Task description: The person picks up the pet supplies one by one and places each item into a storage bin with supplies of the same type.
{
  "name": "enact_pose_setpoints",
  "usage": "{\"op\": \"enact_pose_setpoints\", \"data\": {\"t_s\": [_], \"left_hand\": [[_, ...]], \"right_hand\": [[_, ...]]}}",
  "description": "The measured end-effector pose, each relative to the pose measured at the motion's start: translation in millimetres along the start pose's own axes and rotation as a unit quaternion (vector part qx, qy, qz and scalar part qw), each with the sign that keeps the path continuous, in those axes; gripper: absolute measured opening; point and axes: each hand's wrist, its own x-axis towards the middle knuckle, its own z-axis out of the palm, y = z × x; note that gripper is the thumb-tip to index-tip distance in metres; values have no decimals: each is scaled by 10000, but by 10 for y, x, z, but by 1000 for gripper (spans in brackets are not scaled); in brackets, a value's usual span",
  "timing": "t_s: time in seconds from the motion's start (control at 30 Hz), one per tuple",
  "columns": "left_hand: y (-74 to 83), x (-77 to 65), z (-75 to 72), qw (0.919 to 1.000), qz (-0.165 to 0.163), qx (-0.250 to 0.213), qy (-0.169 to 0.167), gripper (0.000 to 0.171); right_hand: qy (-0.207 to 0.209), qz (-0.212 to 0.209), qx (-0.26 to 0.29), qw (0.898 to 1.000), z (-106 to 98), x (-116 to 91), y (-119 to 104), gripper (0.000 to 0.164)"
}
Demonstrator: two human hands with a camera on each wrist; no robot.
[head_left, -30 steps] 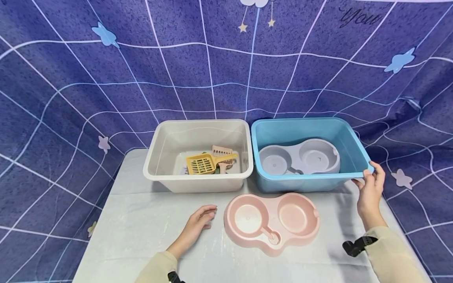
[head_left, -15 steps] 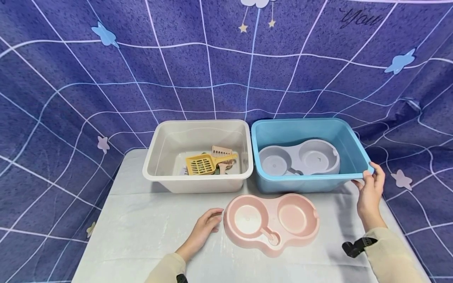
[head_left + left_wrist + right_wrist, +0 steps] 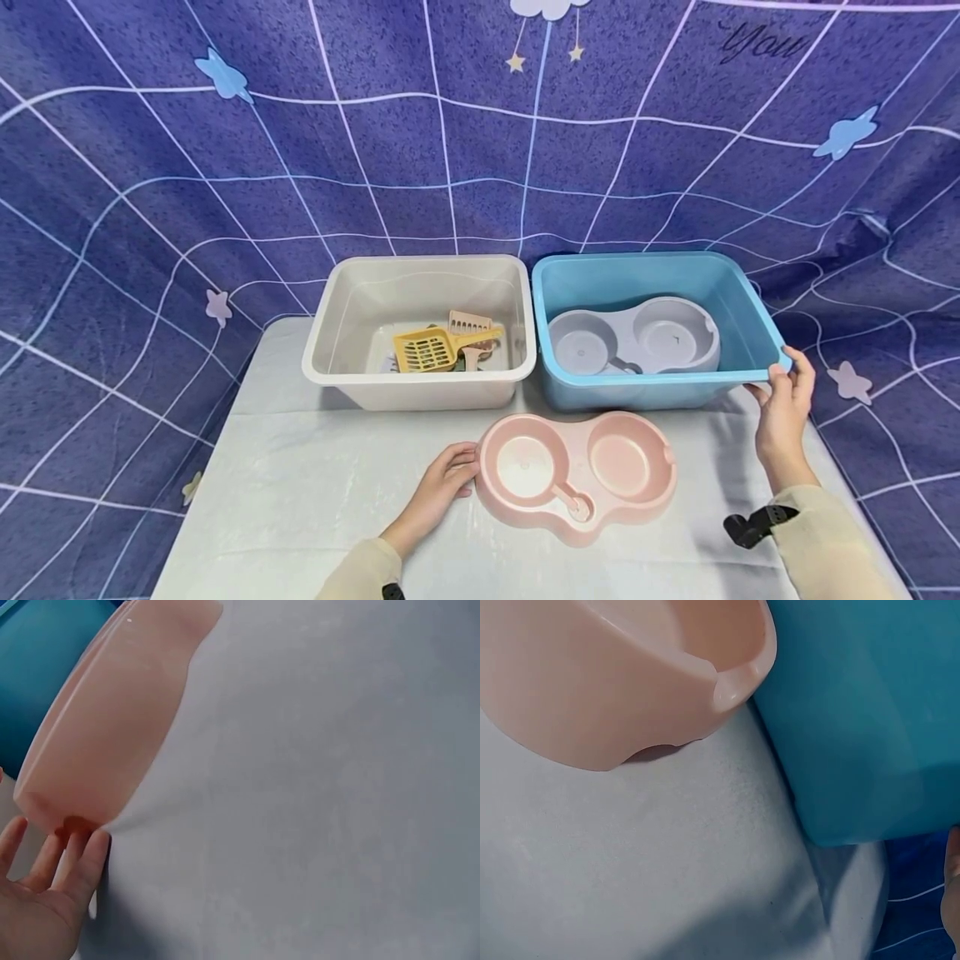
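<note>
A pink double pet bowl (image 3: 576, 477) lies on the table. My left hand (image 3: 438, 492) is at its left end. In the left wrist view the fingertips (image 3: 75, 838) touch the cutout at the bowl's lower edge, and the fingers are fairly straight. My right hand (image 3: 784, 408) holds the front right corner of the blue tub (image 3: 637, 392), thumb and fingers on its rim. Inside that tub sits a grey double pet bowl (image 3: 636, 318). In the right wrist view the tub's wall (image 3: 877, 735) stands beside the pink bowl; only a little of the hand shows at the edge.
To the left of the blue tub stands a beige tub (image 3: 420, 392). It holds a yellow litter scoop (image 3: 426, 350), a pink slotted scoop (image 3: 470, 322) and other small things. A white cloth covers the table (image 3: 300, 483). Blue patterned curtains (image 3: 480, 142) hang behind and at both sides.
My left hand has moved right, up to the left end of the pink double bowl. The right hand stays on the blue tub's corner, and the bowls and tubs have not visibly moved.
</note>
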Motion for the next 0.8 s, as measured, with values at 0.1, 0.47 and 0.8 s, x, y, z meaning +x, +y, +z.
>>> {"op": "enact_pose_setpoints", "data": {"t_s": [0.1,0.47,0.8], "left_hand": [[16,18,35,10000,54,-27,-2,49],[171,71,137,9994,-187,279,25,55],[143,129,156,9967,-178,781,130,55]], "right_hand": [[14,1,1,10000,3,-3,3,35],[-6,28,239,9997,-8,2,-4,35],[72,65,86,9999,2,10,1,36]]}}
